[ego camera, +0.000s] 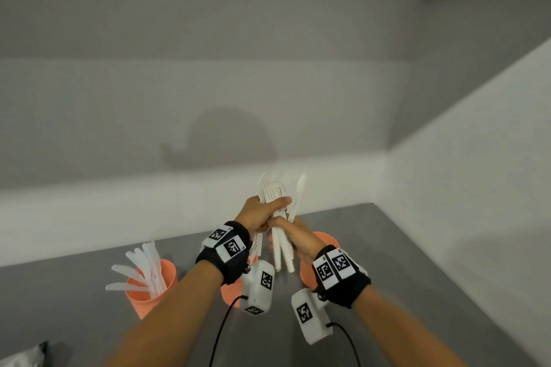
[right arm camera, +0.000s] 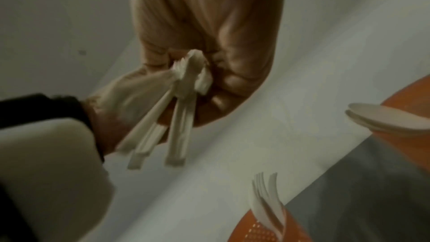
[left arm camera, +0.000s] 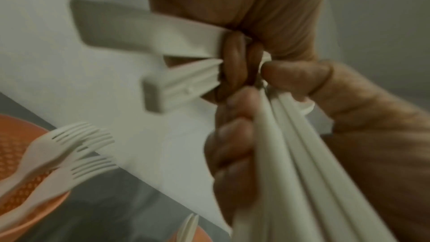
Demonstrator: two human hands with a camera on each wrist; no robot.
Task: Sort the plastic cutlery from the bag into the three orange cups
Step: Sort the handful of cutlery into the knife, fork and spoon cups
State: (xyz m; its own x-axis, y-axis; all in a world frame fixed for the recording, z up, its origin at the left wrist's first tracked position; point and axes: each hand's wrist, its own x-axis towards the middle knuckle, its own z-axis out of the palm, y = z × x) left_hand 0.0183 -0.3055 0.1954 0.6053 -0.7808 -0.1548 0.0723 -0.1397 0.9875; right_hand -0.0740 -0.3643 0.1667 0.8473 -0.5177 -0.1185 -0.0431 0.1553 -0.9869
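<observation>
Both hands are raised above the grey table (ego camera: pixel 396 250), gripping one bundle of white plastic cutlery (ego camera: pixel 275 192); fork heads and a spoon-like tip fan out on top. My left hand (ego camera: pixel 261 213) wraps the upper part. My right hand (ego camera: pixel 295 237) holds handles (ego camera: pixel 283 256) lower down. In the wrist views, fingers (left arm camera: pixel 232 62) curl round flat handles (left arm camera: pixel 144 43), and the right hand (right arm camera: pixel 209 16) clenches several handles (right arm camera: pixel 179 117). The left orange cup (ego camera: pixel 149 296) holds knives (ego camera: pixel 143 265). The middle cup (ego camera: pixel 229 292) holds forks (left arm camera: pixel 76 146). The right cup (ego camera: pixel 310 268) holds spoons (right arm camera: pixel 384 119).
A corner of the bag (ego camera: pixel 26 354) shows at the lower left table edge. White walls close off the table at the back and right. Cabled wrist camera boxes (ego camera: pixel 259 286) hang under both wrists, just above the middle and right cups.
</observation>
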